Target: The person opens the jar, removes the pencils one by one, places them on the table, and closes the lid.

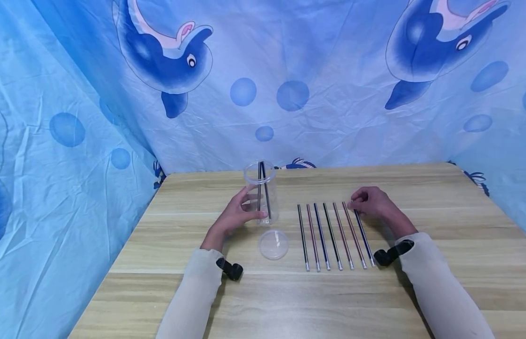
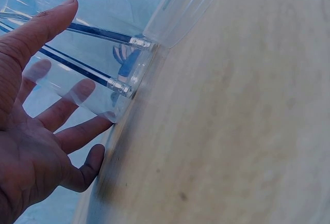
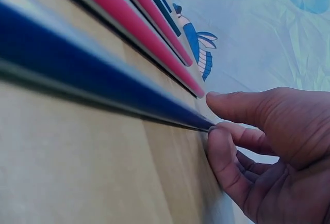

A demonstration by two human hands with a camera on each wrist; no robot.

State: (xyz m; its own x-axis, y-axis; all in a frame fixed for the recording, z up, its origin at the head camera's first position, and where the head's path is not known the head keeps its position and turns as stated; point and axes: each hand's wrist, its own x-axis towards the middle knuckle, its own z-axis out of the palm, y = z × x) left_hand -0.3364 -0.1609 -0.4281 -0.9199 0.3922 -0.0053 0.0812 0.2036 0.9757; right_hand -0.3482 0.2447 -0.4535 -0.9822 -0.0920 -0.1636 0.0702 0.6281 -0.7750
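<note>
A clear plastic jar (image 1: 269, 197) stands upright near the table's back, holding two dark pencils (image 1: 259, 188) with their silver eraser ends down. My left hand (image 1: 239, 213) is around it, thumb on the near side and fingers behind the wall, as the left wrist view shows. Several pencils lie side by side to the right, eraser ends toward me. My right hand (image 1: 373, 203) is at the far end of the rightmost blue pencil (image 1: 363, 235). In the right wrist view, bent fingers touch the tip of this blue pencil (image 3: 118, 82), while the thumb stays a little apart.
A clear round lid (image 1: 273, 245) lies in front of the jar. Dark and red pencils (image 1: 334, 235) lie in the row on the wooden table (image 1: 288, 306). A blue dolphin-print cloth (image 1: 322, 136) hangs behind the table and along its left side.
</note>
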